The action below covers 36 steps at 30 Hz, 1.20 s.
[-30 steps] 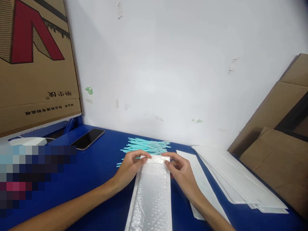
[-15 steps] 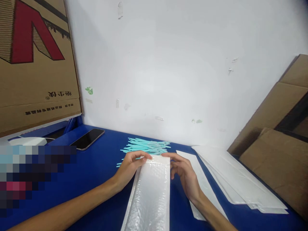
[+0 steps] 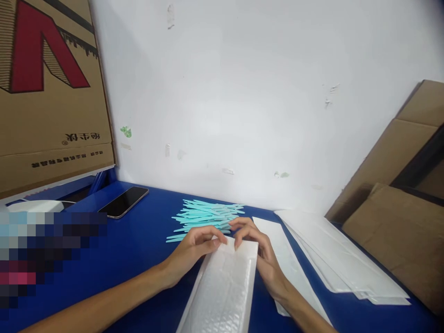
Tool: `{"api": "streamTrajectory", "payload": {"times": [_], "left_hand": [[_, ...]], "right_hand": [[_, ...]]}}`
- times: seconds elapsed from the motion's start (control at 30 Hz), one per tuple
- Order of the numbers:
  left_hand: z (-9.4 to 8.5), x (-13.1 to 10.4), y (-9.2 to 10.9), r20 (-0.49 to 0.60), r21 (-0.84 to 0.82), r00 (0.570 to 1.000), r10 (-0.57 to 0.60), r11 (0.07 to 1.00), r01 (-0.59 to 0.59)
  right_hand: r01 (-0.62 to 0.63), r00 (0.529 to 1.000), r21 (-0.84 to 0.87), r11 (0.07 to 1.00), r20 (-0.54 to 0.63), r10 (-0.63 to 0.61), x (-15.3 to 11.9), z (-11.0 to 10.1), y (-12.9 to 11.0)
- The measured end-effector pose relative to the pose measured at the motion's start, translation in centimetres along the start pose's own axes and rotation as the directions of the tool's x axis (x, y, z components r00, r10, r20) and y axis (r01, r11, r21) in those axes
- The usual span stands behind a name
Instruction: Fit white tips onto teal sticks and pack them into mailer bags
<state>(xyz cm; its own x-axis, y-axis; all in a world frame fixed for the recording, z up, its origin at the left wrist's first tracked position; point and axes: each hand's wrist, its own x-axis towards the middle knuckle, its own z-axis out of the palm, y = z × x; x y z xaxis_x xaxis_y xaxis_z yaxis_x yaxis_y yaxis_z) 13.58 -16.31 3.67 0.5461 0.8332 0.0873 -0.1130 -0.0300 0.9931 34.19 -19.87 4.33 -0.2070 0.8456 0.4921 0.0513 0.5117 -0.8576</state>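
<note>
A white padded bubble envelope (image 3: 224, 291) lies lengthwise in front of me, its top end between my hands. My left hand (image 3: 194, 252) pinches the top edge near its left corner, thumb in front. At the right part of that edge, my right hand (image 3: 258, 249) has its thumb and fingers closed on the envelope, some fingers behind it. Just beyond my hands is a pile of thin turquoise sticks (image 3: 204, 215) on the blue table (image 3: 138, 245).
A phone (image 3: 124, 202) lies at the left, near a large printed carton (image 3: 55, 106). At the right are a single white envelope (image 3: 282, 249), a stack of white envelopes (image 3: 340, 254) and brown cardboard (image 3: 391, 231). A white wall (image 3: 222, 101) stands behind.
The envelope's top end has moved slightly down and to the right. My right hand's fingers have come in onto its top edge, and my left hand has shifted slightly right and down.
</note>
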Motion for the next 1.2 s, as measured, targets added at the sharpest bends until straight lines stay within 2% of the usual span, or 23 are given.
{"api": "streamTrajectory", "payload": {"times": [0.1,0.2,0.27,0.3,0.37,0.4,0.47,0.53,0.6,0.7,0.83,0.97,1.07,1.2], "left_hand": [[0.0,0.0,-0.2,0.067,-0.076,0.998,-0.005,0.997,0.01],[-0.5,0.3,-0.4,0.081,-0.095,0.997,-0.003,0.995,0.01],[-0.9,0.6,-0.5,0.068,-0.088,0.998,-0.004,0.996,0.01],[-1.2,0.8,-0.6,0.064,-0.088,0.998,-0.006,0.996,0.011],[-1.5,1.1,-0.7,0.059,-0.095,0.998,-0.007,0.995,0.013],[-1.6,1.2,-0.8,0.059,-0.1,0.998,-0.007,0.995,0.013],[-1.6,1.3,-0.9,0.064,-0.103,0.998,-0.008,0.995,0.015],[-1.5,1.2,-0.9,0.075,-0.1,0.997,-0.008,0.995,0.015],[-1.4,1.1,-0.9,0.084,-0.097,0.996,-0.008,0.995,0.016],[-1.2,0.9,-0.7,0.094,-0.088,0.996,-0.01,0.996,0.019],[-1.2,0.8,-0.5,0.092,-0.077,0.996,-0.012,0.997,0.019],[-1.2,0.9,-0.4,0.094,-0.071,0.995,-0.016,0.997,0.022],[-1.3,0.9,-0.5,0.102,-0.066,0.994,-0.025,0.997,0.032],[-1.2,0.9,-0.4,0.111,-0.058,0.993,-0.033,0.998,0.04]], "right_hand": [[0.062,0.994,0.062,0.996,-0.09,-0.056,0.0,-0.6,-1.1],[0.171,0.964,0.123,0.978,-0.228,-0.14,0.7,-3.1,-2.4],[0.198,0.967,0.139,0.97,-0.189,-0.171,1.6,-6.2,-3.1],[0.185,0.977,0.114,0.976,-0.131,-0.17,2.1,-8.0,-3.3],[0.139,0.987,0.05,0.989,0.072,-0.142,3.1,-11.8,-3.7],[0.13,0.985,0.032,0.991,0.109,-0.132,3.6,-13.5,-3.8],[0.069,0.99,-0.095,0.993,0.132,-0.056,4.4,-16.0,-4.1],[-0.04,0.995,-0.34,0.94,0.07,0.068,4.9,-17.1,-4.0],[-0.124,0.991,-0.5,0.857,-0.016,0.134,5.4,-17.0,-3.5],[-0.206,0.976,-0.642,0.739,-0.086,0.198,6.1,-15.7,-1.6],[-0.324,0.929,-0.834,0.447,-0.19,0.319,6.6,-13.7,2.1],[-0.354,0.884,-0.913,0.201,-0.256,0.391,6.0,-11.8,4.9],[-0.328,0.881,-0.94,0.093,-0.269,0.389,5.6,-10.7,5.6],[-0.297,0.893,-0.955,0.02,-0.271,0.359,5.6,-10.3,5.9]]}}
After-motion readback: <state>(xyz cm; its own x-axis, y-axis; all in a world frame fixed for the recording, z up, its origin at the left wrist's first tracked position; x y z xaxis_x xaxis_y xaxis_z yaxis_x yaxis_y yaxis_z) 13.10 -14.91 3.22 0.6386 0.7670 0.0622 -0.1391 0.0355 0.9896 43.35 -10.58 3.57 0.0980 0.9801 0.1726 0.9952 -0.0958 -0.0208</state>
